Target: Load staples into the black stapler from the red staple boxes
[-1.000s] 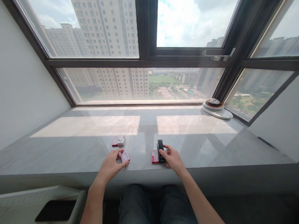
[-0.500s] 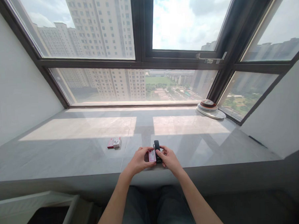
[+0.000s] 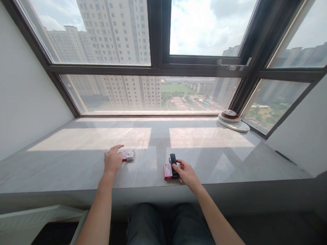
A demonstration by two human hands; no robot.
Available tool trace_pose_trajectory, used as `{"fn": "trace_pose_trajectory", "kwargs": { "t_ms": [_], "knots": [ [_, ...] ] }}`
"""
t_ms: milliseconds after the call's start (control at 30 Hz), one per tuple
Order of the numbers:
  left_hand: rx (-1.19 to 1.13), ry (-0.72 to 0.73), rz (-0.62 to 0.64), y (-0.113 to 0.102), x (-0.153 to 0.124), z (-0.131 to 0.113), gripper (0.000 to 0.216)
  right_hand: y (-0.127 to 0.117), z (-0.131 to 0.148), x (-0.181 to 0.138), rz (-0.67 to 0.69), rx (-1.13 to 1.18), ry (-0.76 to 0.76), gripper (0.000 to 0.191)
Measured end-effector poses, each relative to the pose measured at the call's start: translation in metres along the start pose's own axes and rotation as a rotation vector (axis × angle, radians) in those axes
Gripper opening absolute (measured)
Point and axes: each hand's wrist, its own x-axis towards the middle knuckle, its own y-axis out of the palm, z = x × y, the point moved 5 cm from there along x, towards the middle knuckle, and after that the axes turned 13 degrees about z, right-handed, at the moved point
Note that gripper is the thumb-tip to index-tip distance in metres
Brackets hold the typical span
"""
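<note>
My right hand [image 3: 186,174] grips a black stapler [image 3: 173,166] from its right side, thumb on its top, near the front edge of the ledge. Touching or close beside the stapler's left side lies a small red-and-white box [image 3: 167,171], which neither hand holds. Further left, my left hand [image 3: 113,160] is at the left end of two small boxes, with thumb and forefinger apart. The nearer of these to the hand is a red-and-white box [image 3: 124,155], partly covered by the fingers; a whiter box [image 3: 130,155] sits against its right side.
The grey stone window ledge [image 3: 81,169] runs across the view beneath large dark-framed windows. A stack of plates or round lids [image 3: 232,121] stands in the back right corner. Below the ledge at left, a dark flat object [image 3: 56,233] lies on a whitish surface.
My left hand has let go of the box beside the stapler and moved left to the two small boxes. My right hand stays on the stapler. The view has shifted slightly.
</note>
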Motion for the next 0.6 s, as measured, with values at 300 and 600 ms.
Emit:
{"fn": "trace_pose_trajectory", "kwargs": {
  "t_ms": [300,600],
  "knots": [
    [0.152,0.118,0.246,0.008,-0.051,0.045,0.034,0.0,-0.001,0.002,0.012,-0.026,0.021,0.065],
    [-0.18,0.259,0.396,0.059,-0.085,-0.07,0.049,0.002,0.007,-0.001,0.006,-0.027,0.014,0.065]
  ]
}}
